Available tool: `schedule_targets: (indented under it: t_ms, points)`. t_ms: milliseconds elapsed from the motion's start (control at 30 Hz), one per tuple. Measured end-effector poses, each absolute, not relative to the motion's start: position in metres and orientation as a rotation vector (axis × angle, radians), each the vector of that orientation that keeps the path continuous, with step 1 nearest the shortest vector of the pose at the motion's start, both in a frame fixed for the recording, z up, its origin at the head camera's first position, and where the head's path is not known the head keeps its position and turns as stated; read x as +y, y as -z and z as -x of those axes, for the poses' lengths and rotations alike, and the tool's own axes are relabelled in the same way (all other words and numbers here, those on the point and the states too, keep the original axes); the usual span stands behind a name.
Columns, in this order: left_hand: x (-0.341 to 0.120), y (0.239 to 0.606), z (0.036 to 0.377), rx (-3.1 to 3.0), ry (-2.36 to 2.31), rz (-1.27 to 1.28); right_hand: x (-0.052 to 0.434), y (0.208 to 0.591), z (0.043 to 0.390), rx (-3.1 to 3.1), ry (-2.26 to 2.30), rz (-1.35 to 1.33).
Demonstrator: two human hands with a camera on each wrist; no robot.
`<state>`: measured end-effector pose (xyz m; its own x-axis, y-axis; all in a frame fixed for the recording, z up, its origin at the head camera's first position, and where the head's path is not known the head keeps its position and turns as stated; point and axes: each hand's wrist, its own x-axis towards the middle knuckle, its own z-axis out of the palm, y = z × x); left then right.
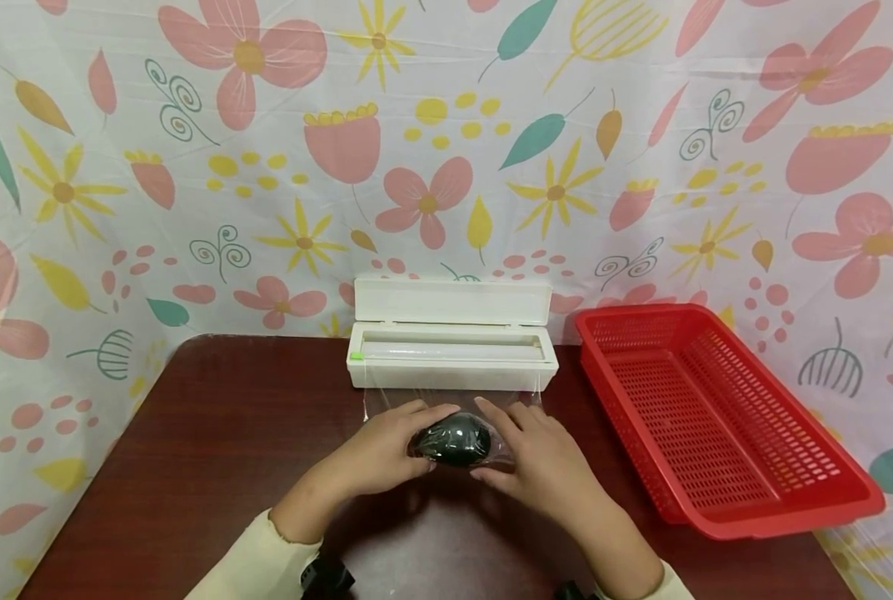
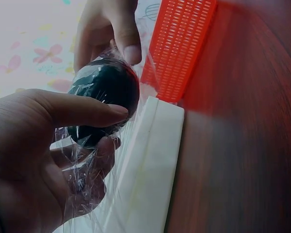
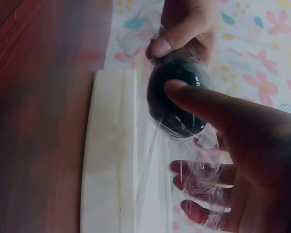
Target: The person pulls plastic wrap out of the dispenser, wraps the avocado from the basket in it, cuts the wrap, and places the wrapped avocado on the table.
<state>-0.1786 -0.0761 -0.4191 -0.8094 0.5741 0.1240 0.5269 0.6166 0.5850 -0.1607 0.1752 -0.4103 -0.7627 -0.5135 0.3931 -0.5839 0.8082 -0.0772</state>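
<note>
Nearest, both sleeves (image 1: 255, 560) are cut off. Beyond, the left hand (image 1: 382, 450) and right hand (image 1: 544, 454) grip opposite ends of a shiny dark object (image 1: 457, 442) over the table's (image 1: 229, 458) middle; clear film (image 1: 416, 397) makes its kind hard to tell. A red basket (image 1: 660, 433) lies along the right edge, an open white box (image 1: 454, 377) at the far edge, its roll (image 1: 454, 350) partly hidden.
</note>
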Motion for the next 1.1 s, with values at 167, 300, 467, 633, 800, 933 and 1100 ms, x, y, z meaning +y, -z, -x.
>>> schedule_targets:
  t_ms: [167, 300, 467, 633, 800, 933, 1100]
  points:
    - [-0.078, 0.421, 0.181, 2.715, -0.951, -0.922, 0.168, 0.412, 0.163, -2.576, -0.396, -0.975]
    - [-0.080, 0.422, 0.184, 2.697, -0.940, -0.933, 0.159, 0.419, 0.166, -2.536, -0.408, -1.064]
    - [-0.080, 0.425, 0.185, 2.690, -0.976, -0.947, 0.153, 0.426, 0.171, -2.477, -0.434, -1.114]
    - [-0.078, 0.427, 0.183, 2.699, -0.963, -0.903, 0.153, 0.427, 0.173, -2.453, -0.453, -1.131]
    - [-0.076, 0.426, 0.179, 2.775, -0.894, -0.846, 0.154, 0.427, 0.174, -2.472, -0.434, -1.146]
    - [-0.075, 0.426, 0.177, 2.881, -0.803, -0.820, 0.155, 0.426, 0.176, -2.519, -0.420, -1.134]
    - [-0.070, 0.424, 0.171, 2.995, -0.720, -0.863, 0.156, 0.425, 0.180, -2.580, -0.411, -1.119]
